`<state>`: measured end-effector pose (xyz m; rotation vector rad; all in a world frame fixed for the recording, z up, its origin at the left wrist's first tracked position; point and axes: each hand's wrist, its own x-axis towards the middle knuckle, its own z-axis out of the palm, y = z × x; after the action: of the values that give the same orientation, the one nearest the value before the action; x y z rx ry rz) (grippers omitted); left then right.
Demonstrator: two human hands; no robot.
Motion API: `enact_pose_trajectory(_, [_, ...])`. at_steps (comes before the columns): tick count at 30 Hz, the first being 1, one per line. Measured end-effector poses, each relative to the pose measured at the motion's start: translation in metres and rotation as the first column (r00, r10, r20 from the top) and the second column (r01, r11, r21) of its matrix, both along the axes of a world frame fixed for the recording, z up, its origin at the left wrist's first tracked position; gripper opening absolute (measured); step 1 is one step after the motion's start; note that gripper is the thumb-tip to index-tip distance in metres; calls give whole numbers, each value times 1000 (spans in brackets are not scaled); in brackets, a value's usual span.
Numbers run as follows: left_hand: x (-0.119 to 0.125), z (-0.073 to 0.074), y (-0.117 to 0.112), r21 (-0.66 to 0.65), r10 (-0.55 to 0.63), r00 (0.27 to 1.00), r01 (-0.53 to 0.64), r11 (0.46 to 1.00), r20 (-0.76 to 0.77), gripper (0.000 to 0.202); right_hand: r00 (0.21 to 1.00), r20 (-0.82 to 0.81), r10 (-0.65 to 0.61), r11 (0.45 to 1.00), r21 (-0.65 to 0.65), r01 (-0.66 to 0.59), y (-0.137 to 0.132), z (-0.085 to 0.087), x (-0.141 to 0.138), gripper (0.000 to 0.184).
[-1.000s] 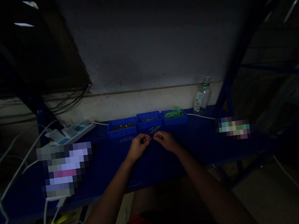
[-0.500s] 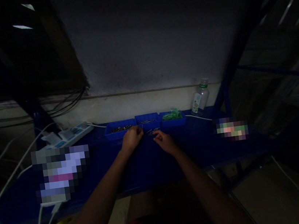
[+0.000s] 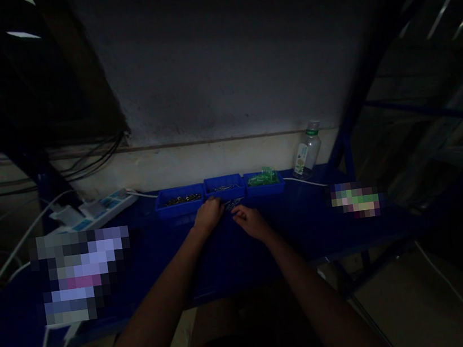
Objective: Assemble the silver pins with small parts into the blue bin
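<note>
Three small blue bins stand in a row at the back of a dark blue bench (image 3: 290, 228). The left bin (image 3: 178, 202) holds small brass-coloured parts, the middle bin (image 3: 224, 186) thin metal pieces, the right bin (image 3: 263, 183) green plastic parts. My left hand (image 3: 208, 215) rests just in front of the middle bin with its fingers curled together. My right hand (image 3: 250, 221) lies beside it, fingers pinched near a few thin metal pins (image 3: 233, 203) on the bench. What either hand holds is too dark to name.
A white power strip (image 3: 91, 213) with white cables lies at the back left. A clear bottle (image 3: 306, 154) with a green cap stands at the back right, against the wall. Blue shelf uprights (image 3: 347, 124) rise on the right. Blurred patches sit at left and right.
My hands were pinched together in mid-bench a second ago. They have parted, and the left hand has gone forward to the front of the middle bin. The view has shifted slightly.
</note>
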<state>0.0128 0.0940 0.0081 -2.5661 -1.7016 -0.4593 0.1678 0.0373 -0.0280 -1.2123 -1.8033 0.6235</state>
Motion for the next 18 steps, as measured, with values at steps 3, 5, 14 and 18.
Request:
enact_pose_trajectory(3, [-1, -6, 4, -15, -12, 1000, 12, 1000, -2, 25, 1000, -14, 2, 1000, -12, -2, -1, 2, 0, 18])
enact_pose_trajectory(5, [1, -7, 8, -13, -11, 1000, 12, 1000, 25, 24, 1000, -18, 5, 1000, -14, -5, -1, 2, 0, 18])
enact_pose_trajectory(14, [-5, -2, 0, 28, 13, 982, -19, 999, 189, 20, 1000, -22, -4, 1000, -7, 4, 0, 1, 0, 17])
enact_pose_trajectory(18, [-16, -6, -27, 38, -126, 944, 120, 992, 304, 20, 997, -50, -50, 999, 9, 51, -1, 3, -1, 21])
